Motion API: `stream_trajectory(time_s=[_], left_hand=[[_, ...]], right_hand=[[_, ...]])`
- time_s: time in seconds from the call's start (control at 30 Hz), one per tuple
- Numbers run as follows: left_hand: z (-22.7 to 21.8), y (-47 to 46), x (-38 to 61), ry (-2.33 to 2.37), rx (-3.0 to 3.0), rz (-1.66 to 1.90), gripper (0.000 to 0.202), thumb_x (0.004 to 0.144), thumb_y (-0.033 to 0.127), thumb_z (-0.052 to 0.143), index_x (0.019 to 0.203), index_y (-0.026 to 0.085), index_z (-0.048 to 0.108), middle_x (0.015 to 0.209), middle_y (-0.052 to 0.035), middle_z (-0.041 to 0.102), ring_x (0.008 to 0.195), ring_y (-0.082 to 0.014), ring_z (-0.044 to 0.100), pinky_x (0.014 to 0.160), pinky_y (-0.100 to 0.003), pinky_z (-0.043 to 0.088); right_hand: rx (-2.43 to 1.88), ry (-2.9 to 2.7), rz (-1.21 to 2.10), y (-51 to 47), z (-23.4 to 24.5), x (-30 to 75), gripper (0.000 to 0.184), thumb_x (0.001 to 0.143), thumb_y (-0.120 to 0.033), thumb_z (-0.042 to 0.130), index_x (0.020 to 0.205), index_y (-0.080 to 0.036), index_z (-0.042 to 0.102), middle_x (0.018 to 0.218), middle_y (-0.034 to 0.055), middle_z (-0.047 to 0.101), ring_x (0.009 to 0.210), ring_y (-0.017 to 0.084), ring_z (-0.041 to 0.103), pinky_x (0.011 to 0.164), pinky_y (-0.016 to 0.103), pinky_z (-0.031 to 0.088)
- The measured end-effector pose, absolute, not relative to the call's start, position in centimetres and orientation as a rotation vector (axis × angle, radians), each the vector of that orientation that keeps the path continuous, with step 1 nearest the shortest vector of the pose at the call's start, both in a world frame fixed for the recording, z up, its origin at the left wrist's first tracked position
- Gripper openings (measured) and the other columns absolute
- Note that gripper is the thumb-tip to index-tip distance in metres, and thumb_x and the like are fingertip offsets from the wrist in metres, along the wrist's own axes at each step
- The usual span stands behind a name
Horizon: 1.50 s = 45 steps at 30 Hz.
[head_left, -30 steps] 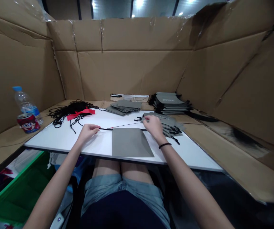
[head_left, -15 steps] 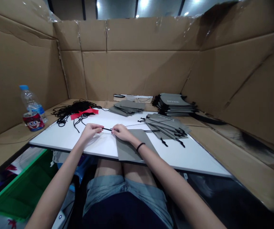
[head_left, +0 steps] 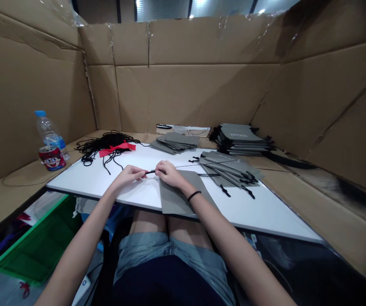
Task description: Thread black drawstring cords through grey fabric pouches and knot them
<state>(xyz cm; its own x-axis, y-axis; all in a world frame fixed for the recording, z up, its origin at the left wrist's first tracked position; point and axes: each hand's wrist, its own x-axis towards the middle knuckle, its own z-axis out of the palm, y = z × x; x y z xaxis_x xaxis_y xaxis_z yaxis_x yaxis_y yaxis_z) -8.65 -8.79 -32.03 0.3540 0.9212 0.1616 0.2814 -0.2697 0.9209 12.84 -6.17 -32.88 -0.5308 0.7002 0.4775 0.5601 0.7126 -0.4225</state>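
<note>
My left hand (head_left: 128, 175) and my right hand (head_left: 170, 174) sit close together over the white board (head_left: 83, 182), both pinching a short black cord (head_left: 151, 172) between them. A thin wire (head_left: 184, 165) runs from near my right hand towards the bags on the right. My right hand rests on a flat grey fabric bag (head_left: 178, 197), partly hiding its top edge. To its right lies a loose stack of grey bags with black cord ends (head_left: 227, 170).
A tangle of black cord (head_left: 106, 144) with a red strip (head_left: 117, 148) lies at the board's far left. Further grey bag stacks (head_left: 174, 142) (head_left: 240, 138) sit at the back. A water bottle (head_left: 50, 134) and printed can (head_left: 52, 158) stand left. Cardboard walls (head_left: 183, 93) surround the board.
My right hand has moved left from the bag stack to beside my left hand and now pinches the cord. The grey bag under it has shifted and narrowed. The view has drifted slightly.
</note>
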Motion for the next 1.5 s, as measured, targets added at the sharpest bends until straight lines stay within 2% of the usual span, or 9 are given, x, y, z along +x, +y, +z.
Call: stream_trajectory(time_s=[0.2, 0.33, 0.47, 0.57, 0.77, 0.97, 1.17, 1.37, 1.5], left_hand=[[-32.6, -8.6, -9.0, 1.037, 1.713, 0.858, 0.04, 0.067, 0.037, 0.074, 0.097, 0.01, 0.075, 0.079, -0.0099, 0.072, 0.06, -0.0119, 0.052, 0.058, -0.025, 0.04], [-32.2, -8.9, -9.0, 0.957, 1.662, 0.737, 0.038, 0.066, 0.039, 0.076, 0.09, 0.01, 0.076, 0.077, -0.0112, 0.071, 0.057, -0.011, 0.049, 0.055, -0.025, 0.038], [-31.4, -9.7, -8.7, 0.853, 1.657, 0.681, 0.032, 0.066, 0.04, 0.075, 0.081, 0.012, 0.076, 0.075, -0.0105, 0.07, 0.063, -0.0141, 0.054, 0.06, -0.027, 0.042], [-31.1, -10.1, -8.0, 0.829, 1.631, 0.762, 0.033, 0.065, 0.041, 0.075, 0.081, 0.012, 0.076, 0.075, -0.0098, 0.069, 0.065, -0.0153, 0.055, 0.061, -0.027, 0.042], [-31.4, -9.9, -6.7, 0.886, 1.626, 1.134, 0.043, 0.066, 0.041, 0.074, 0.096, 0.01, 0.074, 0.079, -0.0087, 0.072, 0.066, -0.0142, 0.055, 0.06, -0.025, 0.042], [-31.4, -10.3, -6.3, 1.126, 1.961, 1.213, 0.036, 0.075, 0.034, 0.067, 0.101, 0.011, 0.073, 0.091, -0.0103, 0.074, 0.078, -0.021, 0.064, 0.069, -0.029, 0.048], [-31.2, -11.4, -5.2, 1.338, 2.458, 1.055, 0.025, 0.085, 0.021, 0.055, 0.104, 0.019, 0.071, 0.091, -0.0081, 0.073, 0.077, -0.0195, 0.065, 0.075, -0.028, 0.047], [-31.6, -11.8, -4.6, 1.476, 2.569, 0.934, 0.03, 0.088, 0.015, 0.046, 0.108, 0.018, 0.068, 0.092, -0.0103, 0.073, 0.081, -0.0215, 0.067, 0.072, -0.027, 0.045], [-31.7, -12.0, -4.4, 1.525, 2.587, 0.883, 0.033, 0.088, 0.015, 0.043, 0.113, 0.018, 0.065, 0.091, -0.0106, 0.073, 0.077, -0.0209, 0.067, 0.068, -0.026, 0.044]], right_hand=[[-0.931, -2.258, 0.324, -6.0, -32.6, 13.0, 0.016, 0.087, -0.018, 0.046, 0.075, -0.018, 0.057, 0.085, 0.0047, 0.057, 0.085, 0.017, 0.047, 0.082, 0.031, 0.036], [-0.888, -2.265, 0.37, -6.3, -32.3, 12.9, 0.017, 0.089, -0.021, 0.044, 0.075, -0.018, 0.054, 0.084, 0.0041, 0.055, 0.085, 0.017, 0.046, 0.083, 0.031, 0.037], [-0.809, -2.29, 0.418, -6.9, -31.9, 12.6, 0.019, 0.091, -0.024, 0.043, 0.077, -0.019, 0.054, 0.084, 0.0042, 0.055, 0.086, 0.018, 0.046, 0.085, 0.031, 0.037], [-0.752, -2.309, 0.494, -7.3, -31.6, 12.4, 0.021, 0.093, -0.026, 0.041, 0.078, -0.019, 0.055, 0.086, 0.0043, 0.057, 0.088, 0.018, 0.048, 0.087, 0.032, 0.038], [-0.63, -2.256, 0.58, -7.7, -31.4, 12.2, 0.02, 0.091, -0.027, 0.045, 0.079, -0.019, 0.059, 0.098, 0.0057, 0.056, 0.097, 0.017, 0.05, 0.092, 0.031, 0.038], [-0.703, -2.279, 0.551, -7.3, -31.6, 12.1, 0.021, 0.089, -0.02, 0.042, 0.074, -0.018, 0.056, 0.082, 0.0027, 0.052, 0.086, 0.016, 0.049, 0.083, 0.029, 0.038], [-0.794, -2.293, 0.424, -7.3, -31.9, 12.1, 0.023, 0.09, -0.025, 0.045, 0.069, -0.019, 0.051, 0.073, 0.0007, 0.049, 0.078, 0.016, 0.046, 0.076, 0.028, 0.037], [-0.856, -2.316, 0.481, -7.2, -31.9, 11.9, 0.023, 0.088, -0.019, 0.044, 0.065, -0.018, 0.049, 0.069, 0.0002, 0.05, 0.073, 0.014, 0.046, 0.071, 0.027, 0.036], [-0.908, -2.286, 0.517, -7.2, -31.9, 11.9, 0.024, 0.087, -0.018, 0.043, 0.064, -0.018, 0.048, 0.068, -0.0002, 0.05, 0.069, 0.013, 0.046, 0.069, 0.025, 0.036]])
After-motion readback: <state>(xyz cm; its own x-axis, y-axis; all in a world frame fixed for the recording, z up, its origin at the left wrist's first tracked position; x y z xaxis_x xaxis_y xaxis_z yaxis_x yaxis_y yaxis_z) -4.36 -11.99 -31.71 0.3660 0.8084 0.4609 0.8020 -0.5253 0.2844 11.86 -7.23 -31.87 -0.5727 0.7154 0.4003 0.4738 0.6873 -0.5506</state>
